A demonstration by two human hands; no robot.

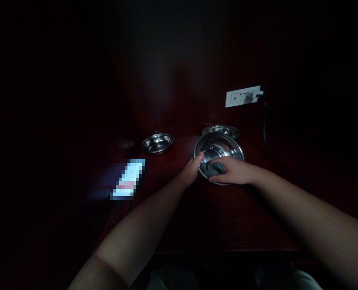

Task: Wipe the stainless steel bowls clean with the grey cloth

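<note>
A shiny steel bowl (224, 147) sits tilted on the dark red wooden table (227, 217). My left hand (192, 170) grips the bowl's near left rim, fingers curled over the edge. My right hand (235, 171) presses a grey cloth (212, 169) against the inside of the bowl, fingers closed on it.
Another steel bowl (157, 143) stands to the left, and a further one (220, 129) lies just behind the held bowl. A lit phone (128, 179) lies at the table's left. A white wall socket (242, 96) with a plug and black cable is at the back right. The room is very dark.
</note>
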